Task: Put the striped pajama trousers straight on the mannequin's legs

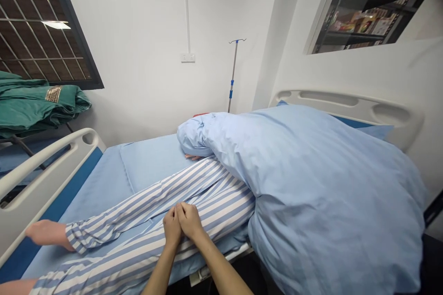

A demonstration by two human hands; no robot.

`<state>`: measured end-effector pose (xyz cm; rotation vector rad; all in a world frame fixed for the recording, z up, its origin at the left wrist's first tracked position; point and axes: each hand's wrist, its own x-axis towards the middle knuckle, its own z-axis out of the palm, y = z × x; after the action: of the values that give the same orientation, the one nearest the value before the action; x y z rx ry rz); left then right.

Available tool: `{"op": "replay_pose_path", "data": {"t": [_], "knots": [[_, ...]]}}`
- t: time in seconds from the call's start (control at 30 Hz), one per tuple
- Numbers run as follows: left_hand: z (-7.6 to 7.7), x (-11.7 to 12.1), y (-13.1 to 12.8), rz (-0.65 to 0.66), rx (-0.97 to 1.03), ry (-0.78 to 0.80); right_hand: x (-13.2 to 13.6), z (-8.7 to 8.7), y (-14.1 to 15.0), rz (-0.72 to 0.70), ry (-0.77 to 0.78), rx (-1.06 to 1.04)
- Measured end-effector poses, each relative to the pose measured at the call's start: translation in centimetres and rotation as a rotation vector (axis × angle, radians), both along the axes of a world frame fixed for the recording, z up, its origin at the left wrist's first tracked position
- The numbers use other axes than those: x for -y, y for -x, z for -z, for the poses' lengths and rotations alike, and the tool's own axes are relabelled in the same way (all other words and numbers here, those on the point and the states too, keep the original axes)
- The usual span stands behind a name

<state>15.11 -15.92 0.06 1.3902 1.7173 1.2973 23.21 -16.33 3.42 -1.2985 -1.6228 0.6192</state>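
My left hand (172, 226) and my right hand (188, 219) are closed and held side by side, touching each other, knuckles away from me. Both are over the nearer leg of the blue-and-white striped trousers (224, 203), at about the thigh or knee. Their palms and fingertips are hidden, so I cannot tell whether anything is inside. The trousers are on a figure lying on the bed, with a bare foot (48, 233) at the left. A light blue quilt (311, 170) covers its upper body. A few fingertips (194, 157) show below the quilt's far edge.
The bed has a light blue sheet (148, 154), a footboard (65, 161) at left and a headboard (346, 101) at right. Behind it stands an IV pole (233, 73) by the wall. Green folded cloth (31, 106) lies at the far left, under a barred window (38, 23).
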Motion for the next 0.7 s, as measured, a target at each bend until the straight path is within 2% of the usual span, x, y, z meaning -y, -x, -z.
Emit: {"op": "replay_pose_path", "data": {"t": [0.1,0.27,0.37,0.53,0.7], "knots": [[0.0,0.2,-0.2,-0.004,-0.015,-0.002,0.0,-0.3,-0.8,0.017,-0.032,0.106],[-0.2,0.5,-0.4,-0.015,-0.036,-0.038,-0.1,1.8,-1.0,0.067,-0.018,0.123],[-0.8,0.1,-0.9,-0.002,-0.023,-0.004,-0.2,2.4,-0.9,0.071,-0.012,0.036],[-2.0,-0.7,-3.0,0.077,0.091,0.004,-0.5,2.2,-1.6,0.082,-0.019,-0.271],[-0.9,-0.3,-4.2,0.0,0.062,-0.036,-1.0,2.5,-2.0,0.101,-0.005,-0.38]]}}
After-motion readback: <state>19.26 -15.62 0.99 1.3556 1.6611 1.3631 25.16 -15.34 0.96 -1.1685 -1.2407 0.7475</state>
